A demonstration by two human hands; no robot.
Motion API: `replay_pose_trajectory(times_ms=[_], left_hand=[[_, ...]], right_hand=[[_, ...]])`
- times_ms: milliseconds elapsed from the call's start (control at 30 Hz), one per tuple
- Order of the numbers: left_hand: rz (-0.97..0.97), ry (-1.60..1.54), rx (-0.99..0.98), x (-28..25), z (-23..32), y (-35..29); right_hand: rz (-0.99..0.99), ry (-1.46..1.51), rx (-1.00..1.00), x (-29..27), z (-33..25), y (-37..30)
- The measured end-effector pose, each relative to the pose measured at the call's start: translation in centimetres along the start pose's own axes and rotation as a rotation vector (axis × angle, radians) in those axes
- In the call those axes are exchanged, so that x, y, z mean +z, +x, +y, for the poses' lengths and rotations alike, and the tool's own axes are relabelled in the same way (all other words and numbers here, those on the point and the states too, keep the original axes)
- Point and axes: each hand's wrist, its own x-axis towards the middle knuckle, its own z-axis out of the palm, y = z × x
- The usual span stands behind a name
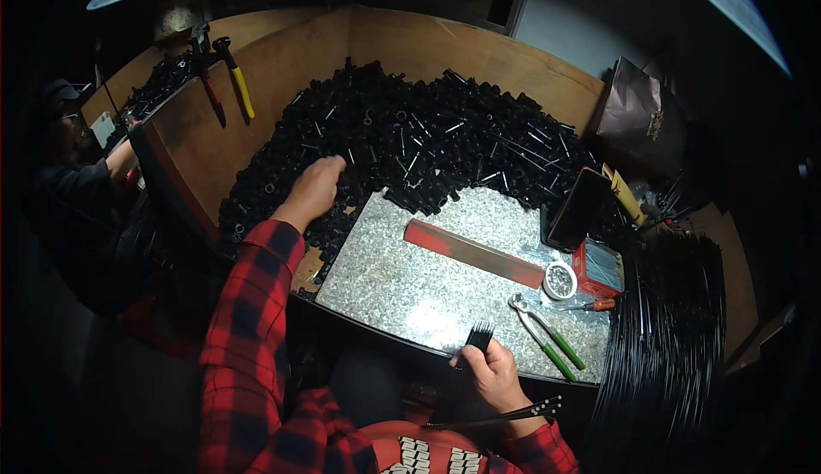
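My left hand (315,190) reaches out to the left edge of a heap of small black tubular parts (376,123). Its fingers are curled together; whatever they hold, if anything, is hidden. Close to my body, at the front edge of the speckled stone slab (368,277), my right hand (494,375) is closed around a bundle of thin black rods (480,336). The light tips of the bundle point up, away from me. Several black rods with round pale ends (546,406) stick out behind that hand, across the wrist.
On the slab lie a long red-edged bar (470,253), green-handled pincers (547,341), a white cup (560,280), a red box (598,267) and a screwdriver (602,305). A phone (575,209) leans behind. Long black rods (663,329) hang right. Another person (85,192) sits left.
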Motion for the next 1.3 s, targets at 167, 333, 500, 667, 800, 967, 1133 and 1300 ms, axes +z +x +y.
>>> replay_pose_trajectory(times_ms=[167, 333, 500, 667, 800, 967, 1133, 1300], left_hand=[[0.221, 0.047, -0.126, -3.2, -0.9, 0.7], [-0.146, 0.253, -0.154, -5.2, -1.1, 0.2], [-0.136, 0.425, 0.206, -3.6, -1.3, -0.6], [-0.203, 0.484, 0.128, -2.0, -1.9, 0.0], [-0.177, 0.482, 0.117, -1.5, -2.5, -0.2], [-0.203, 0.438, 0.125, -1.1, -2.1, 0.1], [-0.240, 0.434, 0.135, -1.2, -1.8, -0.1], [-0.234, 0.334, 0.052, -1.1, -1.2, -0.2]], right_hand=[[-0.003, -0.001, -0.020, -0.1, 0.1, 0.0], [-0.015, -0.030, -0.025, 0.0, 0.0, 0.3], [-0.009, -0.043, -0.019, 0.0, -0.1, 0.3], [-0.001, -0.035, -0.013, 0.2, -0.4, 0.3], [-0.013, -0.066, 0.000, 0.2, -0.8, 0.3], [-0.008, -0.058, -0.024, 0.1, -0.1, 0.3], [-0.017, -0.042, -0.044, -0.1, 0.1, 0.2], [-0.018, -0.029, -0.008, -0.1, -0.4, 0.1]])
